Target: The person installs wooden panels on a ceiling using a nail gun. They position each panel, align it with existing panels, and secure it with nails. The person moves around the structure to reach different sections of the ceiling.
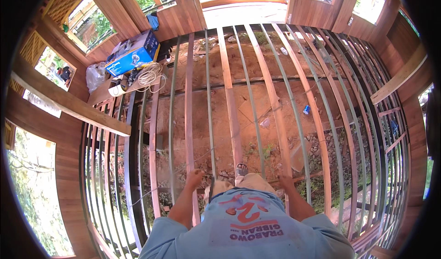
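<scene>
My left hand [195, 178] hangs beside my left thigh, over a reddish wooden joist [189, 121]. Its fingers are curled in; whether anything lies inside them is hidden. On the other side, my right hand [285, 183] is low beside my right leg, above another wooden joist [279, 126]. Its fingers are too small and unclear to read. One sandalled foot [241, 169] rests on a joist [233, 126] between the hands. A narrow dark strip [211, 189] shows next to my left leg; its kind is unclear.
Wooden and grey-green joists run lengthwise over bare soil [197, 107], with open gaps between them. At the far left, a blue box [138, 54], coiled cable [150, 75] and plastic bag [95, 75] sit on boards. A beam [69, 98] juts in from the left. A blue can [307, 109] lies below.
</scene>
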Motion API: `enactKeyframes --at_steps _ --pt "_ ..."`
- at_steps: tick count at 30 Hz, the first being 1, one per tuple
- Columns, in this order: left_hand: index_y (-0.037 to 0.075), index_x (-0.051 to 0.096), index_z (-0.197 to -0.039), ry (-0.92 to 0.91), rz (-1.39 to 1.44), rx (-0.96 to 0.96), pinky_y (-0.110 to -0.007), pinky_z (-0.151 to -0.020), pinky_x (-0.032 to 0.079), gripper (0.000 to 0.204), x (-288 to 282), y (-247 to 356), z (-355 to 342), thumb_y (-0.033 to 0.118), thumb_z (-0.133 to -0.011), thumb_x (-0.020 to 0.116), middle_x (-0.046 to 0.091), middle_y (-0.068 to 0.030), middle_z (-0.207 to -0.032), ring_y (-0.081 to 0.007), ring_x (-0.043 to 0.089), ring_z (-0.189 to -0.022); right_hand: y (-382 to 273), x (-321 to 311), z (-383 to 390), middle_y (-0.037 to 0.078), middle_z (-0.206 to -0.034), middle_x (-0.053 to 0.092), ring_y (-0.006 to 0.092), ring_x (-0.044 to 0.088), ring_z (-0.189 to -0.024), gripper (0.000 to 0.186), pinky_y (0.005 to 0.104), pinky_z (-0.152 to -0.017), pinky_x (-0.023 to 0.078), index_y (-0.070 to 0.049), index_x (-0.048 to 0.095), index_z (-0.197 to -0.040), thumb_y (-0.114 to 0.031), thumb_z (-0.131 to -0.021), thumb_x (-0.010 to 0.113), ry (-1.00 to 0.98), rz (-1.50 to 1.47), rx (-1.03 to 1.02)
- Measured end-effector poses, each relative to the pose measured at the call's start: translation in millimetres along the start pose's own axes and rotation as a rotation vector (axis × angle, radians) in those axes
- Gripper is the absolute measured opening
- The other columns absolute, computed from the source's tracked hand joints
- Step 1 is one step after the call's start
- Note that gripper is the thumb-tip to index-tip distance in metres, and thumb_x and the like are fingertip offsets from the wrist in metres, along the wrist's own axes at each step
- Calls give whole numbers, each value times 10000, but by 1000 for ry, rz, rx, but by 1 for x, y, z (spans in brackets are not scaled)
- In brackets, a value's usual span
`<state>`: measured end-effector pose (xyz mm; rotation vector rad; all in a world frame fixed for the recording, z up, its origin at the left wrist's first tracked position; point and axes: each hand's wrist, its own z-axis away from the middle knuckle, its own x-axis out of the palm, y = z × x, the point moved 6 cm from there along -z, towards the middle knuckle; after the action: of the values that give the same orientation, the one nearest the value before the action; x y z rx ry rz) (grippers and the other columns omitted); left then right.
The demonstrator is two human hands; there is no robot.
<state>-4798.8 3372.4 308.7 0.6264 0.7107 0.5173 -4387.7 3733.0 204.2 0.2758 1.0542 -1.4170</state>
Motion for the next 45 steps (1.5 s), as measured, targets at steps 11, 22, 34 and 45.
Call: enactKeyframes --at_steps 11,22,34,45 --pt "28 759 -1039 -69 95 -217 -329 -591 494 308 10 34 -116 279 -863 731 682 -73 -787 -179 626 -670 -171 -75 -149 49 -849 657 127 609 -655 209 311 -550 508 -14 655 -1049 -203 -988 589 -147 -1115 172" --pt "44 674 -1172 -112 -166 -122 -468 -682 546 420 -15 217 -397 355 -893 722 689 -129 -1042 -281 671 -898 -193 -152 -286 57 -771 682 143 641 -633 194 297 -529 508 -18 715 -929 -174 -924 601 84 -741 480" --pt "-34 693 -1160 -270 -107 263 -376 -753 546 433 156 592 -593 302 -888 722 734 -153 -1014 -250 703 -898 -144 -154 -413 120 -825 713 239 684 -683 230 383 -572 538 -54 743 -909 -220 -922 583 68 16 19" --pt "2 756 -1026 -85 -310 86 -322 -601 528 307 258 655 -665 263 -866 730 699 -94 -814 -168 680 -727 -98 -437 -717 80 -787 689 193 655 -627 226 361 -472 497 -124 738 -931 -294 -966 594 30 -791 492"
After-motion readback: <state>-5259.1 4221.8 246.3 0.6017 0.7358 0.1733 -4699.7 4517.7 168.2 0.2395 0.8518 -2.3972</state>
